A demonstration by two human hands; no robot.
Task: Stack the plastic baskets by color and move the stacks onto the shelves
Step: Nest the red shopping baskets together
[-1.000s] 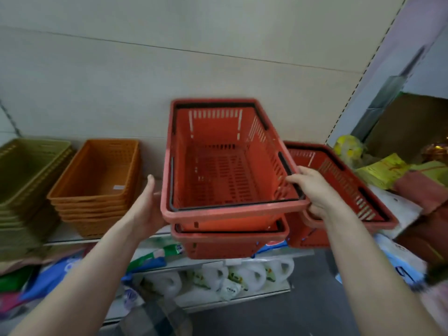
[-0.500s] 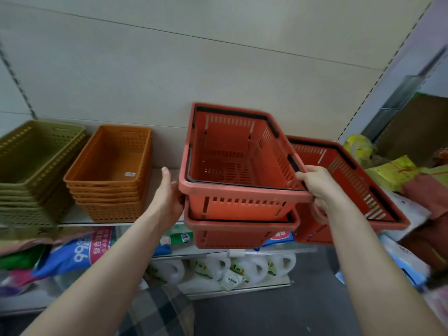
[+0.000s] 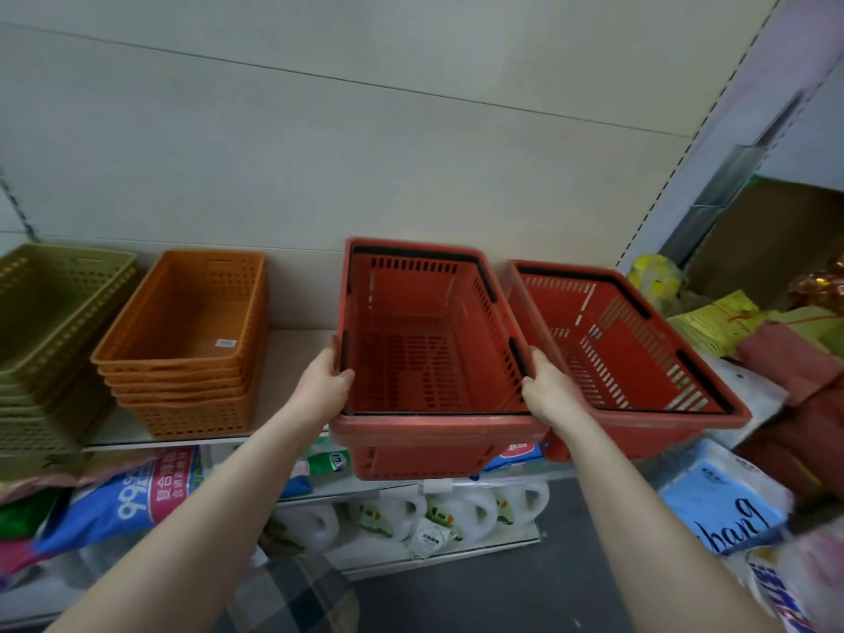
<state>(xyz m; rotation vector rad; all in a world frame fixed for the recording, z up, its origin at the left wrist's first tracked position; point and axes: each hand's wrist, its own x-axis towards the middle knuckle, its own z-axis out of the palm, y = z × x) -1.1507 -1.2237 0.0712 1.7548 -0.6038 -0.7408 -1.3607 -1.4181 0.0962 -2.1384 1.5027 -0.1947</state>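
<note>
A red shopping basket now sits nested in another red basket on the shelf, their rims close together. My left hand grips its left rim and my right hand grips its right rim. Another red basket rests tilted just to the right, touching it. To the left stand a stack of orange baskets and a stack of olive-green baskets, both on the same shelf.
Below the shelf lie blue bags and white detergent jugs. Yellow and red packages pile up at the right. The pale back wall panel rises behind the baskets.
The red basket in my hands came down from a raised tilt and settled level into the lower red basket, further back on the shelf. Both hands stayed on its rims.
</note>
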